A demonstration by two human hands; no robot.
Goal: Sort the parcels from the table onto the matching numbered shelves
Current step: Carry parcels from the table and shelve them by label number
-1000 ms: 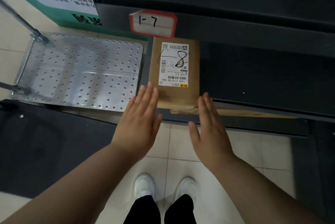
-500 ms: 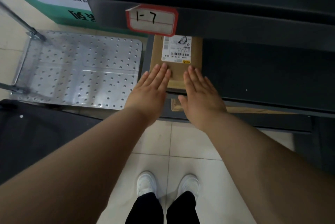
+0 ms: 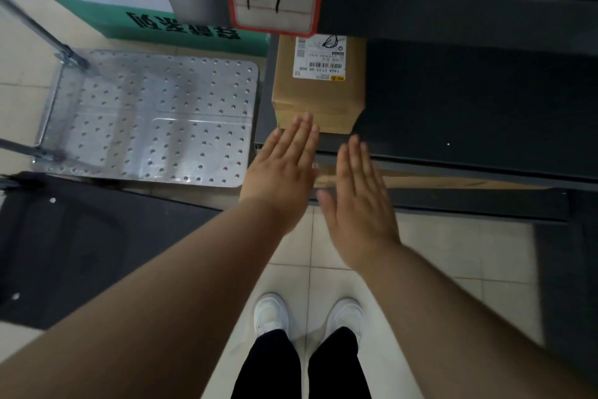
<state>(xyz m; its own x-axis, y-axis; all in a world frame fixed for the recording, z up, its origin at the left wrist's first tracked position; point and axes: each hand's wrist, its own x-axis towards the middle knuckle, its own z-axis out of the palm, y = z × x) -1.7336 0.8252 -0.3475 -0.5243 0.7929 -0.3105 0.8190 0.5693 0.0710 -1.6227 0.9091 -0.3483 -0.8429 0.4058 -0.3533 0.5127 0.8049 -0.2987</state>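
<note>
parcel [image 3: 318, 98] is lying at the shelf [image 3: 469, 101] left end, under tag [image 3: 274, 5] 1-7 | left hand [image 3: 283, 172] is reaching flat, fingers [image 3: 305, 133] straight at its near face, probably seating it | right hand [image 3: 359, 201] is hovering flat, holding nothing

The person's forearms, left [image 3: 161, 285] and right [image 3: 469, 311], are bare from the frame's lower edge up to the left grip [image 3: 281, 172] and the right grip [image 3: 359, 201]. Below the grips, between the forearms, two black trouser legs [image 3: 268, 366] reach down onto a pair of plain white shoes [image 3: 270, 313] with rounded toes and pale soles.
</note>
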